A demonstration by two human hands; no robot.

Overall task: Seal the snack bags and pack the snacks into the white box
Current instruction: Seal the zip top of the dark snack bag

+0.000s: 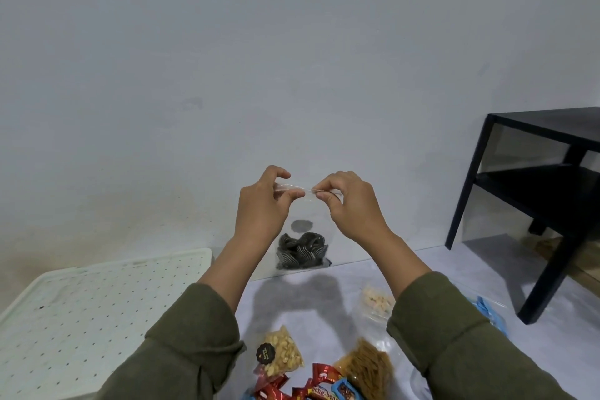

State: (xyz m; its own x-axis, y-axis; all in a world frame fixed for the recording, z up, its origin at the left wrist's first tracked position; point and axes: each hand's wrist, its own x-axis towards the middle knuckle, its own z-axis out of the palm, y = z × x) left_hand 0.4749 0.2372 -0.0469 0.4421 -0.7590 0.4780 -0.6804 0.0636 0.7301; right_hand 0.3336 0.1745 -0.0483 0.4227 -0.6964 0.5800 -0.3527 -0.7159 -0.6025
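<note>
I hold a clear zip bag of dark ridged chips (302, 252) up in front of the wall. My left hand (264, 201) pinches the left part of its top strip, and my right hand (349, 201) pinches the strip just right of centre. Thumbs and forefingers press the seal between them. The bag hangs down freely, with a dark round sticker on its front. The white box's perforated lid (97, 305) lies at the lower left, closed.
On the pale floor near me lie a bag of peanuts (282, 352), a bag of thin brown sticks (367, 367), a bag of pale puffs (376, 300), red wrapped bars (292, 388) and a blue pack (487, 308). A black side table (535, 191) stands at the right.
</note>
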